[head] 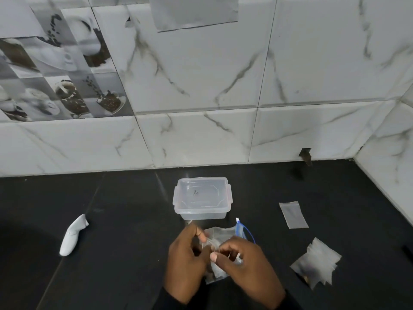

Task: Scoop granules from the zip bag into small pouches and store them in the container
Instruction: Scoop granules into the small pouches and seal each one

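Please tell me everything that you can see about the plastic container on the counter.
The container is a rectangular box of clear plastic with rounded corners. Its lid is on, with a clip tab on two opposite sides and a small dark mark on top. It seems empty. It stands upright on the black counter, near the tiled wall. Only the counter plainly touches it.
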Tool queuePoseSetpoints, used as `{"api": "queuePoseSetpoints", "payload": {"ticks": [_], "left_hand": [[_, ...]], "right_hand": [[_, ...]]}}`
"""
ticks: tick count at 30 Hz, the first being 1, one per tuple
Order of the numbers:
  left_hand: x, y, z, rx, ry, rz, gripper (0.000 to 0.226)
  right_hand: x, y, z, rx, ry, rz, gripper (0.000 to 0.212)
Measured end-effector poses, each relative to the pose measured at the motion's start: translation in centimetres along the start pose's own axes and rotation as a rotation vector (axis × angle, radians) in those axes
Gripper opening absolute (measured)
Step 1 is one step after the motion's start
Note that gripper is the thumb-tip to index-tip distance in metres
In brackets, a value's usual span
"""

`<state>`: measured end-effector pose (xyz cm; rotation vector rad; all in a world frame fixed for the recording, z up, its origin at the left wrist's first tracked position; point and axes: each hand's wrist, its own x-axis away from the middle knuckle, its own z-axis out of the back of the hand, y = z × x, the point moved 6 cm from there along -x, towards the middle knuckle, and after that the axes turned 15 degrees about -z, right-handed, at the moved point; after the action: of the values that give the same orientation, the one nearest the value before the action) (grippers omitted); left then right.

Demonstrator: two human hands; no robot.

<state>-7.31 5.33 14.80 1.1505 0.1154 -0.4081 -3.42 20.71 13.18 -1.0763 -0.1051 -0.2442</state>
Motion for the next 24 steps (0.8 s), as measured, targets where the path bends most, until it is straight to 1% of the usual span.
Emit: {"api": "queuePoseSetpoints", "payload": {"ticks": [2, 3, 5, 7, 8, 10, 12, 13, 15, 17, 18, 19, 21, 22, 24], "left_hand": [[0.3, 0.0, 0.7, -0.025, -0.038, -0.057, 0.027], [0.4, -0.1, 1.0, -0.053, -0.071, -0.102, 0.029], [0.8, -0.4, 1.1, -0.117, -0.145, -0.189, 0.033], [1.3, -1.2, 1.0, -0.165, -0.191, -0.219, 0.034], [1.5, -1.6, 0.9, -0.189, -0.196, -0.227, 0.035], [1.6, -2.3, 0.8, -0.216, -0.173, -0.237, 0.037], [1.3, -3.2, 1.4, -0.198, -0.134, -0.215, 0.040], [1.1, -3.6, 1.9, -0.182, -0.113, -0.194, 0.043], [0.8, -5.0, 3.5, -0.144, -0.065, -0.123, 0.047], [0.8, -6.8, 4.8, -0.077, -0.058, -0.011, 0.050], [0.9, -7.8, 5.2, -0.037, -0.081, 0.046, 0.050], [1.1, -8.8, 5.3, 0.007, -0.121, 0.101, 0.049], [1.6, -10.5, 4.7, 0.099, -0.207, 0.223, 0.043], [2.0, -11.3, 4.2, 0.140, -0.246, 0.279, 0.037], [2.8, -12.8, 2.7, 0.187, -0.322, 0.365, 0.023]], "right_hand": [[-0.2, -0.3, -0.8, -0.028, -0.068, -0.021, 0.015], [-0.2, -0.2, -0.9, -0.030, -0.063, -0.037, 0.013], [-0.4, 0.3, -0.8, -0.012, 0.015, -0.082, 0.011], [-0.4, 0.5, -0.7, 0.050, 0.111, -0.095, 0.013], [-0.4, 0.5, -0.9, 0.072, 0.120, -0.085, 0.015], [-0.3, 0.1, -1.4, 0.100, 0.076, -0.063, 0.015], [-0.4, -0.2, -0.6, 0.050, 0.065, -0.049, 0.016], [-0.7, 0.0, 0.6, -0.007, 0.128, -0.061, 0.015], [-1.7, 1.3, 4.2, -0.109, 0.327, -0.156, 0.010], [-3.0, 4.9, 7.7, -0.115, 0.488, -0.302, 0.007], [-3.8, 7.0, 8.9, -0.068, 0.504, -0.366, 0.005], [-4.8, 9.1, 9.5, -0.012, 0.454, -0.403, 0.009], [-6.4, 12.7, 8.7, 0.122, 0.216, -0.452, 0.018], [-6.9, 13.4, 7.7, 0.204, 0.098, -0.463, 0.019], [-7.5, 13.3, 5.6, 0.314, -0.062, -0.442, 0.021]]}}
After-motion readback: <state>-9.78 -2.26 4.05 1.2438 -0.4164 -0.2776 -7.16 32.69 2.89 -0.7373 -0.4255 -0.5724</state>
